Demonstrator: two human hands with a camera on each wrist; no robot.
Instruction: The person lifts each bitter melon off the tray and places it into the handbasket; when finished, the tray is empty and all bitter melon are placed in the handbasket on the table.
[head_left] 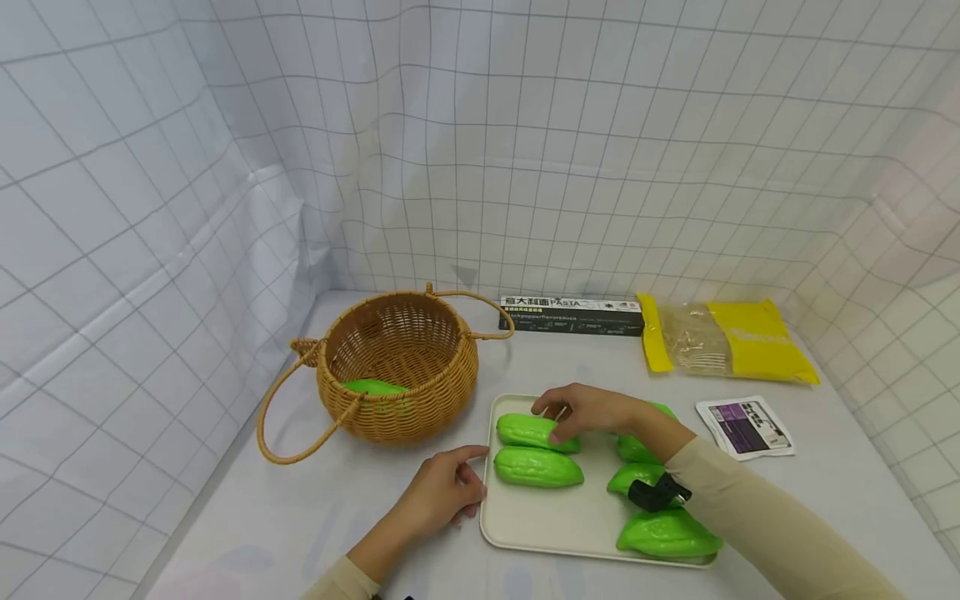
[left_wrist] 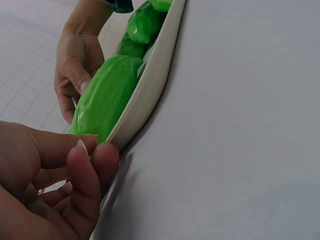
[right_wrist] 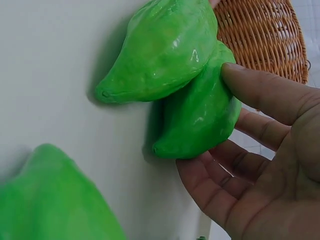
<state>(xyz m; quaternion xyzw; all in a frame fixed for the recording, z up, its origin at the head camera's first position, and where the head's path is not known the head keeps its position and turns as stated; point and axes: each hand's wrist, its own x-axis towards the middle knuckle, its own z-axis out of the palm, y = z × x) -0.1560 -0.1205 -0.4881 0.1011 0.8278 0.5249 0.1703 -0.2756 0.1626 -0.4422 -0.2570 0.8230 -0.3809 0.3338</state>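
On the tray's [head_left: 525, 533] far left corner, my right hand [head_left: 592, 411] curls over the rear green chayote [head_left: 528, 431]. In the right wrist view the thumb [right_wrist: 260, 92] presses one flank of that chayote [right_wrist: 200, 117] and the fingers [right_wrist: 220, 175] cup the other flank, so it is gripped between them while it lies on the tray. A second chayote [head_left: 536, 467] lies just in front of it, touching it along one side in the right wrist view.

My left hand [head_left: 442, 492] rests on the tabletop [head_left: 315, 500] at the tray's left edge. In the left wrist view the thumb and fingertips [left_wrist: 95, 160] are curled together against the rim [left_wrist: 150, 95]; whether they pinch the rim or only touch it, I cannot tell.

Three more green chayotes occupy the tray's right half, the nearest [head_left: 667, 535] at its near right corner.

A woven basket [head_left: 397, 367] stands left of the tray, toward the tabletop's far left corner, with one green chayote [head_left: 372, 387] inside. Along the far edge lie a dark pasta box [head_left: 572, 314] and a yellow bag [head_left: 723, 340]. A small white sachet [head_left: 745, 427] lies right of the tray.
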